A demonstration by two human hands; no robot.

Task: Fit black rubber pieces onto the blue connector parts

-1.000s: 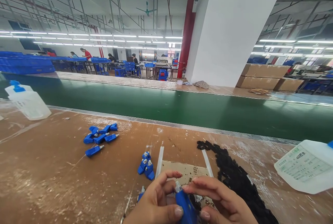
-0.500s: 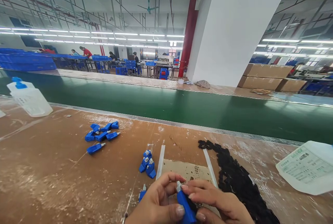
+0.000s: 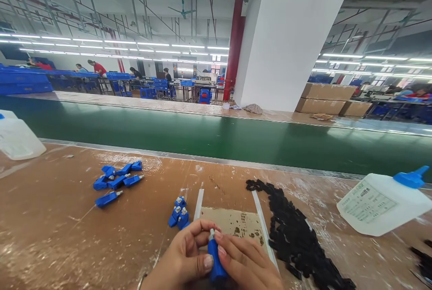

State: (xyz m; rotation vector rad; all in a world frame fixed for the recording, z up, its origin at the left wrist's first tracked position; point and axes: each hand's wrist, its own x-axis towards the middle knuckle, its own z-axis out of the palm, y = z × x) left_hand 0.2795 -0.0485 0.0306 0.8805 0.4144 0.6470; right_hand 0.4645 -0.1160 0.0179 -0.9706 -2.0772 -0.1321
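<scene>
Between both hands stands a small blue plastic piece with a pale grey tip (image 3: 216, 261), tilted slightly and pointing away from me. My left hand (image 3: 187, 256) pinches it from the left, thumb against its side. My right hand (image 3: 245, 258) is closed on its right side, with fingertips near the tip; its palm side is hidden. Beneath the hands lies a stained sheet of cardboard (image 3: 232, 220) between two white strips. Several similar blue pieces (image 3: 178, 212) are heaped just beyond my left hand. To the right spreads a long pile of flat black pieces (image 3: 297, 231).
More blue pieces (image 3: 116, 181) lie farther left on the brown table (image 3: 67, 236). A glue bottle with a blue nozzle (image 3: 374, 202) lies tilted at right, and another white bottle (image 3: 18, 137) is at left. A green conveyor belt (image 3: 189, 135) runs across behind.
My view has turned right, so the table's things sit farther left and the right bottle's nozzle shows. My right fingers have closed further over the blue piece; the black bit beside it is now hidden.
</scene>
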